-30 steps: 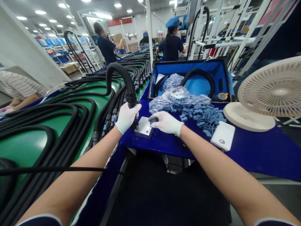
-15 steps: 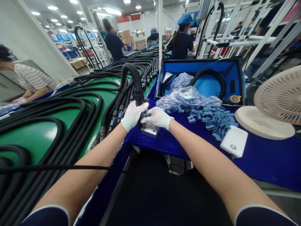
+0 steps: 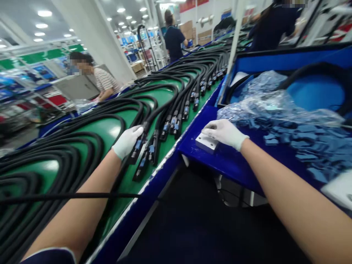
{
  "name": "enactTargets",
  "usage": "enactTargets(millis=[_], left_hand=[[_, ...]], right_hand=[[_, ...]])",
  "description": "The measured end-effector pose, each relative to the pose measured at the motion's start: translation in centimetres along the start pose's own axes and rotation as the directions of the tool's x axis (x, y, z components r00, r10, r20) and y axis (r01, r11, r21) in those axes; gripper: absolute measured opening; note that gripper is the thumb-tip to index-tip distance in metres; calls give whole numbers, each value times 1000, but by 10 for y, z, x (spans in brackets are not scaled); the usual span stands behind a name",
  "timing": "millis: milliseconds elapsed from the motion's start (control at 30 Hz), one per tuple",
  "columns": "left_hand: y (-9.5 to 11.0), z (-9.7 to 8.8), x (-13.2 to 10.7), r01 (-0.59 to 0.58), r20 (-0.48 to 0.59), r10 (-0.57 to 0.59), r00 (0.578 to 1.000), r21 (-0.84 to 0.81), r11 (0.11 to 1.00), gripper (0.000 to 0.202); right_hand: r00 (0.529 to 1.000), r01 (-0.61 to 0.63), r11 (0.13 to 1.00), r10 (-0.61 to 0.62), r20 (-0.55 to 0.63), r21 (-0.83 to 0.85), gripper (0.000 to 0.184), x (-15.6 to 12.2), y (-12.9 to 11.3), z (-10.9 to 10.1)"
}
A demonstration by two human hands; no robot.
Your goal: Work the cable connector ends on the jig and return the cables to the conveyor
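My left hand [image 3: 127, 141], in a white glove, is closed round the connector end of a black corrugated hose [image 3: 138, 146] that lies on the green conveyor belt [image 3: 110, 128]. The connector shows a blue insert. My right hand [image 3: 224, 132], also gloved, rests palm down on a small grey metal block [image 3: 205, 143] on the blue-covered bench [image 3: 220, 159]; its fingers lie curled over the block's top. Several more black hoses with blue-tipped connectors [image 3: 176, 123] lie side by side along the belt.
A heap of small blue plastic parts [image 3: 302, 137] and clear bags [image 3: 264, 106] sits right of my right hand, before an open blue case [image 3: 275, 60]. A seated person [image 3: 103, 82] works across the belt; two people [image 3: 173, 38] stand farther along.
My left hand has carried the hose end from the block down onto the belt at the left. My right hand stayed on the block. The view has swung left and closer.
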State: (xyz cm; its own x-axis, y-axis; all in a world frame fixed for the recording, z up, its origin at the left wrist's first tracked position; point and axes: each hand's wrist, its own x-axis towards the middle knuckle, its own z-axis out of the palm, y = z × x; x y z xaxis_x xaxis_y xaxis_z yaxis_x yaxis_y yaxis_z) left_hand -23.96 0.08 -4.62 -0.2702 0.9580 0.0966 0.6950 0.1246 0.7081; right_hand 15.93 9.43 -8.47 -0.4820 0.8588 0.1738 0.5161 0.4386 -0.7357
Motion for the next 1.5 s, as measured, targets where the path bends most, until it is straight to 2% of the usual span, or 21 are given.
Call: enactTargets(millis=[67,167,333,400,467,567,667,767,867,933,1000,1033,1100,1133,1167,1200,1233,1300,1367,1433,1500], left_hand=[[-39,-31,-30,114,47,-130,990,246,962,39],[-79,-48,-76,260,80,-335,939,474,841,36],[-94,-62,-115,316,152,-483,863,584,748,48],[-82,-80,-112,326,183,-448,875,460,826,51],[-64,-101,-102,327,204,-363,909,190,926,47],[-25,-116,-81,264,195,-225,955,-208,942,32],[21,-98,-57,121,158,-45,986,-512,850,21],[63,-56,-36,-78,18,129,991,-711,699,21],[94,-11,-25,-252,-150,216,965,-763,595,24],[107,12,-25,-330,-254,219,942,-586,740,28],[114,31,-32,-426,-397,327,858,-193,884,35],[116,39,-37,-492,-378,462,802,21,871,36],[115,57,-48,-704,-82,744,663,269,658,32],[112,67,-54,-819,142,819,556,257,512,28],[108,78,-59,-885,280,841,462,206,418,26],[105,90,-64,-913,342,846,409,161,376,27],[102,101,-68,-917,354,846,398,126,378,28],[101,121,-75,-869,318,815,484,72,489,27],[108,133,-80,-759,293,722,627,17,651,25],[123,137,-81,-610,279,590,758,-20,792,26],[141,138,-80,-473,278,464,841,-37,880,29]], right_hand=[[1000,-19,1000,19,11,-18,27,0,2,5],[999,-46,998,46,22,-39,25,-2,1,10],[999,-43,996,44,18,-76,21,-6,-7,9],[999,-24,999,25,24,-42,21,-10,-15,11],[999,28,999,-29,41,22,22,-17,-27,18],[980,107,975,-137,147,196,28,-29,-53,40],[937,112,902,-236,259,416,51,-38,-79,70],[896,34,783,-299,328,621,84,-44,-98,97],[865,-168,575,-304,400,800,73,-52,-101,109],[892,-242,459,-241,382,855,49,-60,-94,105],[939,-221,463,-137,315,858,32,-70,-82,91],[951,-204,507,-100,292,837,26,-76,-75,80],[946,-214,611,-63,317,762,21,-87,-64,53],[931,-241,658,-51,362,713,20,-93,-60,39],[910,-269,704,-38,413,657,19,-99,-58,25],[889,-286,753,-22,457,593,18,-105,-55,11],[878,-284,806,1,479,519,16,-111,-53,-2],[910,-230,925,94,404,303,17,-124,-46,-25],[961,-221,973,229,153,-68,32,-137,-32,-42],[943,-326,837,321,-89,-440,39,-149,-13,-52],[916,-384,668,362,-173,-637,28,-157,7,-53]])
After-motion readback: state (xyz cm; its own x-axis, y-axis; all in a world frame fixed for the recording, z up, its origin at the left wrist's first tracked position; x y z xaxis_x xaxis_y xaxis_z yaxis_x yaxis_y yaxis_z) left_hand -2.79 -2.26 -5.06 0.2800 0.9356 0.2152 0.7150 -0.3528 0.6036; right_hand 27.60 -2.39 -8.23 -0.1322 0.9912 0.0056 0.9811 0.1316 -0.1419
